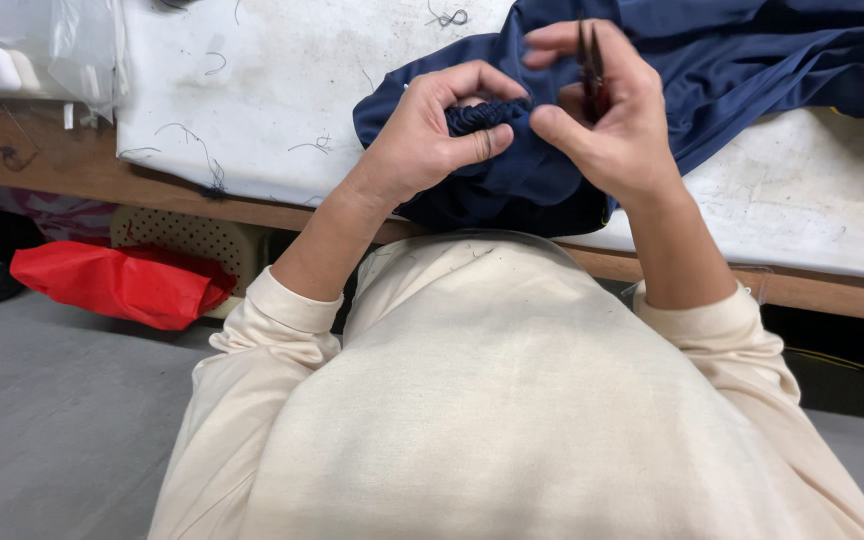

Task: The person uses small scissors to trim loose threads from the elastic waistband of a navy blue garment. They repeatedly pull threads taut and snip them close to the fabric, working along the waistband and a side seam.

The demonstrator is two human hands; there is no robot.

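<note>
The worktop (282,90) is the largest thing here, a white, stained surface with a wooden front edge, strewn with loose dark thread ends. Across its right half lies a navy blue garment (752,60), spreading from the far right edge toward the middle of the near edge, where a fold of it hangs over the front edge just in front of the person's chest. The person wears a cream sweatshirt (512,400) with the sleeves pushed up the forearms.

Below the worktop's left end, on the grey floor, lies a crumpled red bag (122,282) in front of a cream perforated basket (187,238). At the far left corner of the worktop sits a clear plastic bag (47,45).

The left hand (422,135) has its grip closed on the gathered elastic band (487,115) of the garment, thumb below and fingers curled over the top. The right hand (617,115) pinches the same band just beside the left, thumb nearly touching the left thumb. The right grip also holds a pair of dark thread snips (590,65), standing upright between its fingers and palm, blades pointing away from the person
</note>
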